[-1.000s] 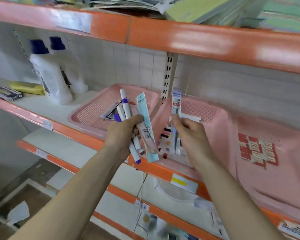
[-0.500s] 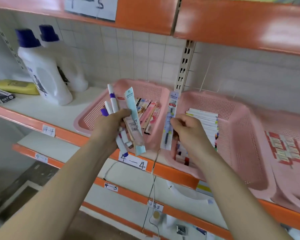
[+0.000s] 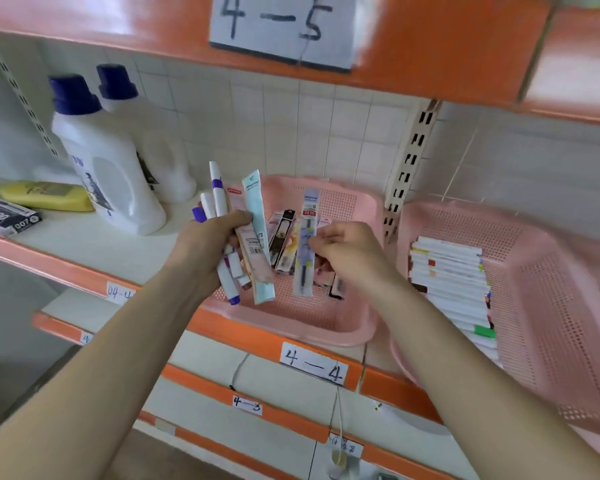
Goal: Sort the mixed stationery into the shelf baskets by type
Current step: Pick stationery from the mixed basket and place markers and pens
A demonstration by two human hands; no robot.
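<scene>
Behind the right hand (image 3: 347, 251), half-hidden packets (image 3: 282, 242) (print unreadable) inside pink basket (image 3: 329, 336)

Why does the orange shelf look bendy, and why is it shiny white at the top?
Head view: the wide-angle lens bows the orange shelf edge; pale glare washes its left end; print on the packaged pen in the right hand is too soft to read, yet the 4-5 label is legible.
</scene>
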